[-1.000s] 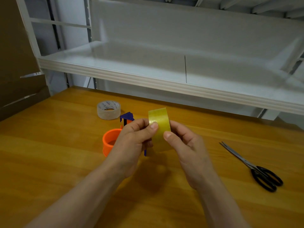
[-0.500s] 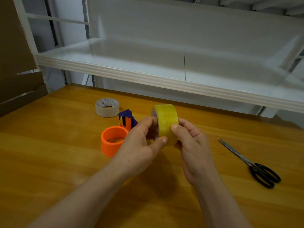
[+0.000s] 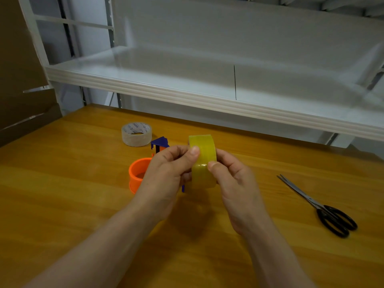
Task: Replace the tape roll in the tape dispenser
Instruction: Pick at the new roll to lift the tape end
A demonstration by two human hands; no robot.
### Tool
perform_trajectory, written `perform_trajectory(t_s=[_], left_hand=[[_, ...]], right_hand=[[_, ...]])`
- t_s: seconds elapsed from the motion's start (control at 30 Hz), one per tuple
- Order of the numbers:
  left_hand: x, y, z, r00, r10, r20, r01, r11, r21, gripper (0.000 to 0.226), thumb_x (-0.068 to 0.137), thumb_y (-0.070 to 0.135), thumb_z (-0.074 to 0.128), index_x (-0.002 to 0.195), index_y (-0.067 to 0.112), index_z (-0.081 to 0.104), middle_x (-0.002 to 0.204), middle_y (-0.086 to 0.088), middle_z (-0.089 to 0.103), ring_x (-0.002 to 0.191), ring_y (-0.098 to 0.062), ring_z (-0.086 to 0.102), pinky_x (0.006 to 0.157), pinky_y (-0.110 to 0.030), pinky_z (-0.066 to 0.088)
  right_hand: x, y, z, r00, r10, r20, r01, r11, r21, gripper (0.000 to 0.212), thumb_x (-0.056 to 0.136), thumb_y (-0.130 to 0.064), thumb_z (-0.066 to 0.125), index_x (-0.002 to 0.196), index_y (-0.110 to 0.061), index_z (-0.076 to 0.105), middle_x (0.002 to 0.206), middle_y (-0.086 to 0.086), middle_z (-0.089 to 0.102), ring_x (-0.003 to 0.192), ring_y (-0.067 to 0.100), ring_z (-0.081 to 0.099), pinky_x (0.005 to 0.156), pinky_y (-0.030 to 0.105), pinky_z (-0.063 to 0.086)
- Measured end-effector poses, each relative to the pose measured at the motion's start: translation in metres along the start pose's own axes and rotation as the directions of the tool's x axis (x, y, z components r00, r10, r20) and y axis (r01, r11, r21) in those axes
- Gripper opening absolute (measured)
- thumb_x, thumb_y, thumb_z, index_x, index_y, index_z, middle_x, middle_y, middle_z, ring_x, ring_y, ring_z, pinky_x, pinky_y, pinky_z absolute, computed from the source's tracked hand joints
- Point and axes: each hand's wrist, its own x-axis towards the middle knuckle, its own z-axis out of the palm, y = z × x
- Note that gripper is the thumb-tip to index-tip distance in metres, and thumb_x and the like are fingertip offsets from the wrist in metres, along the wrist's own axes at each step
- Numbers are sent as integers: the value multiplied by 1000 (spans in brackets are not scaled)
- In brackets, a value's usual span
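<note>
Both hands raised over wooden table (image 3: 62, 204). Left hand (image 3: 166, 175) and right hand (image 3: 234, 183) pinch yellow tape roll (image 3: 202, 161) between them, roll on edge, thumbs pressed on its outer band. Scissors (image 3: 320, 206) lie right, well apart. Just beyond left hand: orange-and-blue tape dispenser (image 3: 139, 173), partly hidden. Farther left: clear tape roll (image 3: 136, 134), flat on table.

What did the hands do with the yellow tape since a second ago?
Both thumbs shifted along the yellow tape roll, which the left hand and right hand kept holding on edge. The clear tape roll, orange dispenser and scissors stayed put.
</note>
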Motion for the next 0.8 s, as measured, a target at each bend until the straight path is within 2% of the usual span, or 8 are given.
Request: perform_trajectory(t_s=[0.07, 0.1, 0.27, 0.37, 0.43, 0.53, 0.67, 0.8], left_hand=[[-1, -1, 1, 998, 69, 7, -69, 987, 144, 38, 84, 42, 71, 103, 9, 70, 101, -31, 67, 85, -46, 65, 77, -57, 57], [-3, 0, 3, 994, 104, 25, -107, 972, 209, 38, 85, 43, 71, 106, 11, 69, 103, -30, 66, 87, -46, 64, 79, -61, 55], [-7, -2, 6, 985, 116, 131, -156, 919, 363, 27, 91, 20, 70, 117, 22, 64, 105, -2, 72, 97, -15, 70, 81, -34, 59], [-7, -3, 5, 985, 103, 139, -152, 899, 412, 29, 89, 13, 71, 115, 22, 64, 99, 3, 71, 90, -9, 69, 74, -26, 55], [-6, -3, 5, 988, 103, 115, -139, 923, 359, 24, 88, 12, 72, 109, 22, 67, 98, -3, 72, 89, -14, 70, 71, -29, 57], [-6, -3, 4, 994, 89, 69, -105, 955, 279, 20, 87, 14, 72, 107, 20, 71, 100, -9, 74, 92, -23, 72, 76, -40, 61], [-3, 1, 2, 1000, 6, 30, -7, 999, 53, 15, 84, 13, 68, 99, 15, 72, 81, 4, 75, 74, -8, 71, 62, -21, 55], [-1, 4, 2, 999, -38, 30, 40, 996, -74, 31, 78, 26, 68, 100, 5, 71, 89, -8, 77, 77, -17, 73, 62, -24, 58]], right_hand=[[1, 2, -1, 1000, 4, -27, -3, 1000, 25, 29, 102, -17, 55, 124, -26, 71, 110, 1, 78, 102, 17, 73, 82, 32, 59], [1, 2, -1, 999, 4, -45, -2, 999, 34, 28, 101, -17, 55, 122, -26, 72, 110, 0, 78, 103, 17, 72, 84, 33, 59], [3, 3, -3, 992, 41, -120, -29, 995, 99, 26, 101, -16, 53, 107, -27, 76, 105, 1, 78, 102, 15, 71, 81, 31, 57], [4, 5, -3, 990, 47, -133, -34, 994, 99, 27, 102, -16, 52, 107, -26, 76, 107, 6, 78, 107, 22, 70, 91, 42, 57], [4, 4, -1, 991, 43, -128, -30, 994, 102, 27, 102, -15, 52, 109, -25, 76, 108, 6, 78, 107, 23, 71, 93, 44, 58], [3, 2, 1, 996, 25, -91, -18, 997, 78, 28, 102, -14, 52, 115, -25, 74, 108, 1, 78, 103, 15, 72, 86, 37, 60], [1, 2, 3, 999, -7, -33, 7, 1000, 2, 33, 101, -11, 53, 125, -26, 69, 110, -8, 77, 102, 8, 71, 81, 27, 58], [0, 2, 3, 1000, 13, -12, -13, 1000, 25, 32, 101, -11, 52, 124, -25, 70, 106, -5, 78, 97, 14, 73, 81, 36, 62]])
